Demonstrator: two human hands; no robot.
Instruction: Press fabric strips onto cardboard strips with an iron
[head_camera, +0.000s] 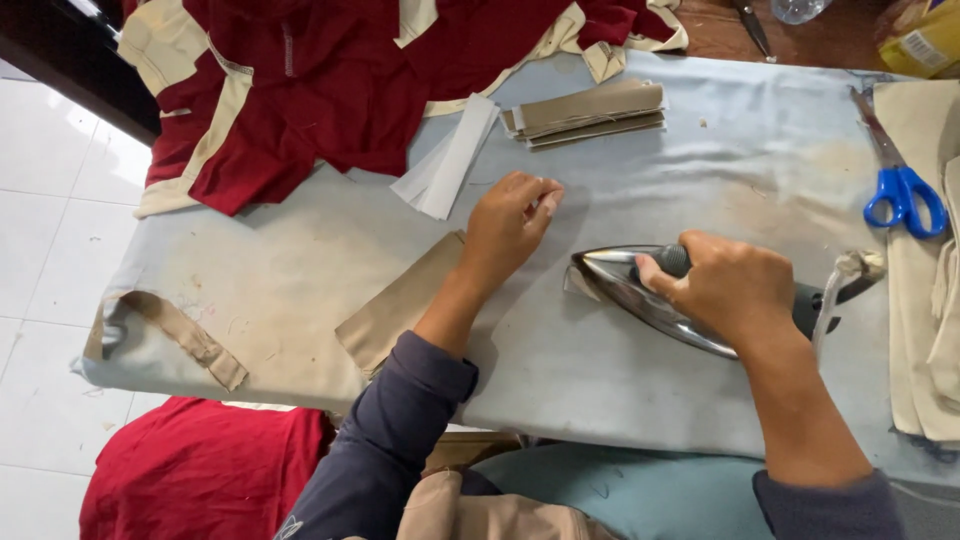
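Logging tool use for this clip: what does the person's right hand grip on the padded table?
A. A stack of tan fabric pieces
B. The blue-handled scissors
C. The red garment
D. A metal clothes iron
D: the right hand is closed around the handle of the shiny iron, while the blue-handled scissors lie untouched at the table's far right edge.

head-worn view, steeply down, close over ironing table (700, 400)

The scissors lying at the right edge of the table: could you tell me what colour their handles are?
Bright blue handles on the metal scissors, seen in the head view.
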